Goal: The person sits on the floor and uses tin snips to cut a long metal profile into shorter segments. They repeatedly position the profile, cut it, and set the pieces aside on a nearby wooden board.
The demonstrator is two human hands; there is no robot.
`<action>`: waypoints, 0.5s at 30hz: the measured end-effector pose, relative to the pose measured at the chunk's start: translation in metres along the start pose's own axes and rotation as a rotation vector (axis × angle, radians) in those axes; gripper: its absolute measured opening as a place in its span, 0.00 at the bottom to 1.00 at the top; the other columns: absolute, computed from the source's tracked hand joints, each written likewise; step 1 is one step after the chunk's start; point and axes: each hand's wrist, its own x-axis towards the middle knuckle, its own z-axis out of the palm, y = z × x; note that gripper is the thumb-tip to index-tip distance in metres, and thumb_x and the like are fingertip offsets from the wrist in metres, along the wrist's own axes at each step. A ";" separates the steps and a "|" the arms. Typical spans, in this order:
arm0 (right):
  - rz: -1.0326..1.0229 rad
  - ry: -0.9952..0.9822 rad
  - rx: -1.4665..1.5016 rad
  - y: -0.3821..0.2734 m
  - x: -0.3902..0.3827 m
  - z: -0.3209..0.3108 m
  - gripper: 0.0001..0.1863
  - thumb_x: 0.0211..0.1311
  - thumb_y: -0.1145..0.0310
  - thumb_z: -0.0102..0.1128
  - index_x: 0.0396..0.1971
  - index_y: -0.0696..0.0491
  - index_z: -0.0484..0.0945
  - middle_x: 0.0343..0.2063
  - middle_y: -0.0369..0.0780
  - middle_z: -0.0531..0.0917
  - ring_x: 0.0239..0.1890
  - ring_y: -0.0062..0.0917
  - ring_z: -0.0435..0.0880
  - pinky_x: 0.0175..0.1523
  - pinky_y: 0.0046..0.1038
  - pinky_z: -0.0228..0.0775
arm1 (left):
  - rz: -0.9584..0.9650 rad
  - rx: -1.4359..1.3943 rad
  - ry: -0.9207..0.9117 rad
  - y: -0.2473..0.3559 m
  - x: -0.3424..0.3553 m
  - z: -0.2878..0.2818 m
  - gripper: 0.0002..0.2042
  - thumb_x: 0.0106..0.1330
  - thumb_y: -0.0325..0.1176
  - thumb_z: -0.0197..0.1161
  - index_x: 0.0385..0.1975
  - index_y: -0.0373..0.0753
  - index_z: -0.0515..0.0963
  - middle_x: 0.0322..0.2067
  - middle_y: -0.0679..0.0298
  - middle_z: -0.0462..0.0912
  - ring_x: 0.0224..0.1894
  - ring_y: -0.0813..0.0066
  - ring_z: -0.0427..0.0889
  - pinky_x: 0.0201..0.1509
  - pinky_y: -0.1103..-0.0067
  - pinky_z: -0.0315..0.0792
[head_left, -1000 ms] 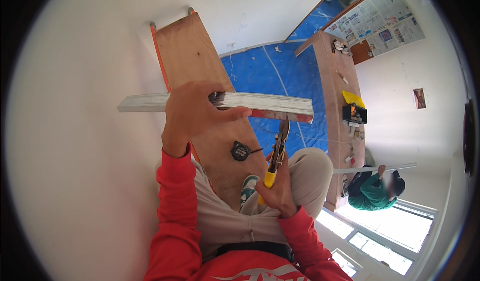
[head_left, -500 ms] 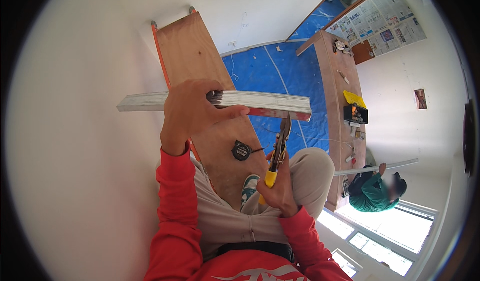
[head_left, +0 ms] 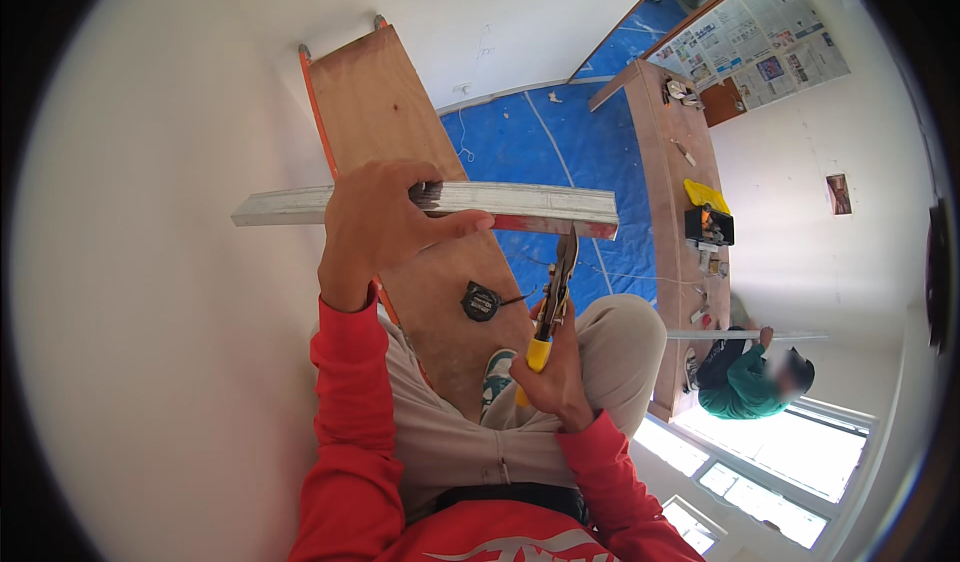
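Observation:
My left hand [head_left: 368, 220] is closed round a silvery metal channel [head_left: 540, 204], held crosswise above a plywood plank [head_left: 380, 102]. A stretch of the channel's lower edge looks red. In my right hand [head_left: 550, 382] is a pair of tin snips [head_left: 556, 287] with yellow grips, its dark tip at the channel's lower edge near the right end; whether it touches, I cannot tell. A black tape measure [head_left: 481, 301] lies on the plank, right of my left wrist and left of the snips. My legs are bent beneath my hands.
A blue floor sheet [head_left: 540, 142] covers the floor ahead. At right stands a long wooden bench [head_left: 650, 162] with tools and a black toolbox [head_left: 700, 225]. A co-worker [head_left: 750, 387] in green holds a long rail [head_left: 805, 335]. An orange-railed support [head_left: 317, 102] edges the plank.
The channel in my left hand has moved slightly left, and the snips a little with it. At right, the co-worker's rail has tilted up and come back down.

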 end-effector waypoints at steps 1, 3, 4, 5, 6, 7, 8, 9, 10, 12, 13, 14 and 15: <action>0.011 -0.009 -0.005 0.000 0.000 0.000 0.48 0.45 0.75 0.63 0.72 0.57 0.55 0.47 0.42 0.70 0.50 0.31 0.72 0.59 0.34 0.68 | -0.004 0.010 -0.004 0.000 0.000 0.000 0.38 0.42 0.69 0.81 0.36 0.35 0.90 0.26 0.58 0.89 0.28 0.65 0.89 0.39 0.72 0.82; 0.014 -0.018 0.006 0.000 0.001 0.000 0.48 0.45 0.75 0.63 0.71 0.57 0.56 0.47 0.42 0.70 0.49 0.31 0.72 0.59 0.34 0.68 | -0.016 0.012 -0.016 0.000 0.000 -0.001 0.38 0.43 0.70 0.81 0.36 0.35 0.90 0.26 0.58 0.89 0.28 0.65 0.89 0.39 0.72 0.82; 0.019 -0.023 -0.019 0.000 0.001 -0.001 0.47 0.45 0.75 0.63 0.70 0.57 0.56 0.46 0.42 0.70 0.49 0.31 0.72 0.58 0.34 0.68 | -0.016 0.016 -0.012 0.000 0.000 -0.001 0.38 0.43 0.69 0.81 0.36 0.35 0.90 0.26 0.58 0.89 0.28 0.65 0.89 0.39 0.72 0.82; 0.005 -0.020 -0.022 0.000 0.001 0.000 0.46 0.45 0.75 0.62 0.69 0.56 0.57 0.46 0.42 0.70 0.48 0.31 0.72 0.58 0.34 0.68 | -0.015 0.012 -0.009 0.000 -0.001 -0.001 0.38 0.43 0.69 0.81 0.36 0.35 0.90 0.26 0.58 0.89 0.28 0.65 0.89 0.39 0.72 0.82; -0.014 -0.010 -0.008 -0.001 0.002 0.000 0.45 0.45 0.75 0.62 0.68 0.56 0.58 0.46 0.42 0.70 0.48 0.31 0.72 0.57 0.33 0.69 | -0.020 0.005 -0.009 0.000 -0.001 -0.001 0.38 0.43 0.69 0.81 0.36 0.36 0.90 0.26 0.58 0.89 0.28 0.65 0.89 0.39 0.72 0.82; 0.003 -0.026 -0.017 -0.002 0.002 -0.001 0.48 0.46 0.75 0.62 0.72 0.58 0.54 0.50 0.44 0.71 0.50 0.33 0.74 0.59 0.34 0.69 | -0.013 0.011 -0.005 0.000 -0.001 -0.001 0.38 0.43 0.69 0.81 0.36 0.36 0.90 0.26 0.58 0.89 0.29 0.65 0.89 0.40 0.72 0.82; 0.014 -0.035 -0.010 -0.002 0.002 -0.001 0.52 0.47 0.75 0.62 0.75 0.60 0.50 0.54 0.47 0.72 0.52 0.35 0.75 0.61 0.35 0.70 | -0.012 0.014 -0.004 0.000 0.000 -0.001 0.38 0.43 0.69 0.81 0.36 0.35 0.90 0.26 0.58 0.89 0.29 0.65 0.89 0.40 0.72 0.82; 0.025 -0.044 -0.004 -0.003 0.002 -0.001 0.55 0.48 0.75 0.62 0.78 0.61 0.46 0.58 0.50 0.73 0.55 0.37 0.76 0.63 0.36 0.70 | -0.013 0.012 -0.006 0.000 0.000 0.000 0.38 0.43 0.70 0.81 0.36 0.35 0.90 0.27 0.58 0.89 0.29 0.65 0.89 0.40 0.72 0.82; 0.024 -0.036 0.005 -0.004 0.002 -0.001 0.55 0.48 0.75 0.62 0.79 0.61 0.46 0.58 0.50 0.74 0.55 0.37 0.76 0.63 0.36 0.70 | -0.009 0.019 0.000 -0.001 0.000 0.000 0.38 0.43 0.69 0.81 0.36 0.35 0.90 0.27 0.58 0.89 0.29 0.65 0.89 0.40 0.72 0.82; 0.005 -0.026 0.025 -0.006 0.002 -0.003 0.55 0.48 0.75 0.62 0.79 0.61 0.46 0.58 0.50 0.74 0.56 0.37 0.76 0.64 0.35 0.70 | -0.005 0.014 0.001 -0.002 0.000 0.000 0.37 0.43 0.69 0.81 0.36 0.35 0.90 0.27 0.58 0.89 0.29 0.65 0.89 0.40 0.71 0.82; 0.043 -0.036 -0.005 -0.006 0.002 -0.003 0.54 0.48 0.75 0.62 0.78 0.62 0.47 0.57 0.49 0.75 0.55 0.36 0.77 0.63 0.35 0.70 | -0.014 0.031 0.005 -0.002 0.000 0.001 0.37 0.44 0.69 0.81 0.36 0.35 0.90 0.27 0.58 0.89 0.29 0.65 0.89 0.40 0.71 0.82; 0.063 -0.050 -0.031 -0.006 0.003 -0.004 0.54 0.48 0.75 0.63 0.78 0.62 0.48 0.56 0.49 0.75 0.54 0.36 0.77 0.62 0.35 0.71 | -0.023 0.037 0.003 -0.002 0.000 0.001 0.37 0.44 0.69 0.81 0.36 0.35 0.90 0.27 0.58 0.89 0.29 0.65 0.89 0.40 0.71 0.82; 0.083 -0.065 -0.057 -0.005 0.004 -0.004 0.53 0.48 0.75 0.63 0.77 0.62 0.50 0.55 0.49 0.76 0.53 0.36 0.77 0.62 0.35 0.71 | -0.032 0.036 0.000 -0.003 0.000 0.001 0.37 0.44 0.69 0.80 0.36 0.35 0.90 0.27 0.58 0.90 0.29 0.64 0.89 0.40 0.71 0.82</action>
